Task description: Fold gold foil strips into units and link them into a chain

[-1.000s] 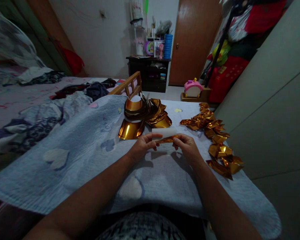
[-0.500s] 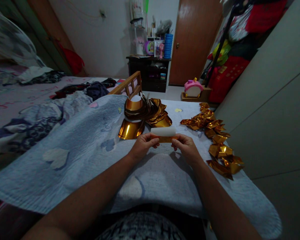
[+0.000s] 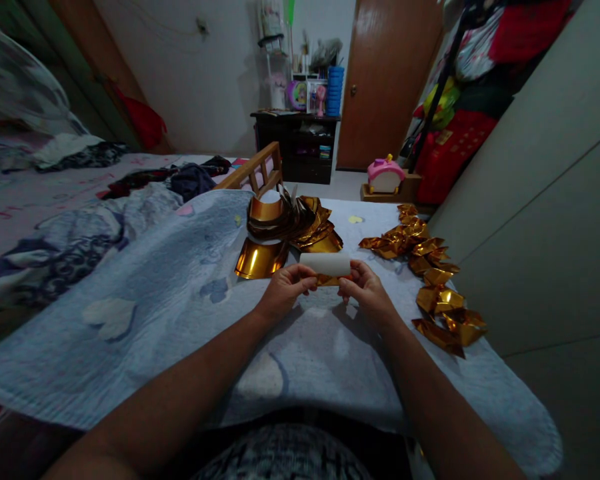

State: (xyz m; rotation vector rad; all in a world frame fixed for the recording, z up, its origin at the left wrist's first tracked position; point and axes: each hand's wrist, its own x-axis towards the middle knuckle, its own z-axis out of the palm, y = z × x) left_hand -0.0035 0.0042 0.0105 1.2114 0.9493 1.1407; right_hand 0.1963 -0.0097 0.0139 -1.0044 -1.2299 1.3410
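A gold foil sheet with a white back is held up between my hands, its lower edge folded over into a gold strip. My left hand pinches the left end of that strip, thumb toward me. The right end is gripped by my right hand, with thumb and fingers closed on it. Just beyond my left hand lies a pile of loose gold sheets, some curled. To the right, a row of folded gold foil pieces runs along the table's edge.
A pale blue cloth with heart shapes covers the table. On the left is a bed with crumpled clothes. A wooden rail stands behind the table's far edge, and a pink toy rests on a box.
My right thumb and fingers have shifted slightly left along the folded strip, and its right end has changed shape. My left hand keeps its pinch.
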